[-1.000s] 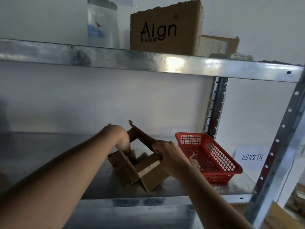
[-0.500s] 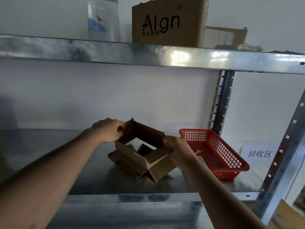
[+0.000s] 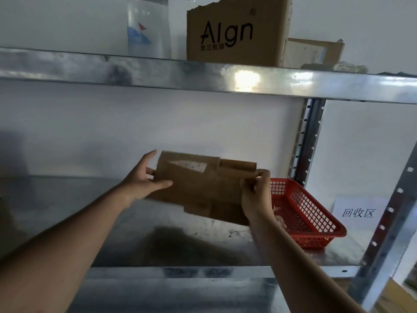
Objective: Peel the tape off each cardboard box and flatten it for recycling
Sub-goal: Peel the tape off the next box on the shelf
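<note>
A small brown cardboard box (image 3: 203, 188) is pressed flat and held upright in the air above the metal shelf (image 3: 191, 251). A pale torn patch shows on its upper face. My left hand (image 3: 144, 179) grips its left edge, thumb in front and fingers behind. My right hand (image 3: 256, 193) pinches its right edge near the top flap. The box's far side is hidden.
A red plastic basket (image 3: 316, 224) with scraps inside sits on the shelf right of the box. A paper label (image 3: 358, 211) hangs on the wall beyond it. On the upper shelf stand a brown "Algn" carton (image 3: 237, 30), a clear water jug (image 3: 147, 28) and another cardboard piece (image 3: 316, 53).
The box stood open on the shelf with both hands on its walls. It has since been collapsed flat and lifted off the shelf, held upright between both hands.
</note>
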The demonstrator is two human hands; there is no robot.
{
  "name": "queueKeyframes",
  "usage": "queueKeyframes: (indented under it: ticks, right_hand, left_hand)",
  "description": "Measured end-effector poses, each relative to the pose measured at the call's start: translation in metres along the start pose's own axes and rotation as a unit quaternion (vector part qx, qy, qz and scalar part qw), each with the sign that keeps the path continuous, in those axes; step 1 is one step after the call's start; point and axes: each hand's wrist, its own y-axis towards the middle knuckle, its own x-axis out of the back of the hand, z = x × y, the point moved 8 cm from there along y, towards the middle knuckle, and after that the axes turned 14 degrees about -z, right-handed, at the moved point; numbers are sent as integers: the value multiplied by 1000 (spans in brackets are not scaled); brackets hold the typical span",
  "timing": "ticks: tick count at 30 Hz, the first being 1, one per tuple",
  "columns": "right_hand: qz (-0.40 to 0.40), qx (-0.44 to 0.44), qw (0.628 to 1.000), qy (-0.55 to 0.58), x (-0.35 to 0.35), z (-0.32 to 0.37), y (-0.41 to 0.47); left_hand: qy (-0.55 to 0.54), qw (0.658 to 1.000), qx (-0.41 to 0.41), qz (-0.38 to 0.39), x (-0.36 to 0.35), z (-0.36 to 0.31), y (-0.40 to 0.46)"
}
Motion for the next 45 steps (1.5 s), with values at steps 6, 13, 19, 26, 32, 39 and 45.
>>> queueKeyframes:
  ticks: [6,13,19,26,32,39,45]
  right_hand:
    - [-23,44,999,-2,-1,12,-5]
    - [98,41,959,-261,-28,-14,-8]
    - [212,75,895,-386,-61,-43,-33]
    - [300,196,810,-464,-89,-63,-59]
    - [380,192,796,-430,-96,-79,-84]
    - [307,145,815,-469,-68,-84,-66]
    - [286,148,877,-357,-66,-68,-60]
  left_hand:
    - [-56,994,87,38,-20,24,-12]
    - [162,981,52,93,-16,47,-13]
    - [463,871,-10,165,-32,63,-28]
    - [519,826,-94,199,-56,72,-55]
    - [473,855,-111,182,-64,95,-56]
    - [452,882,-49,123,-50,82,-64]
    - [473,878,21,67,-38,78,-75]
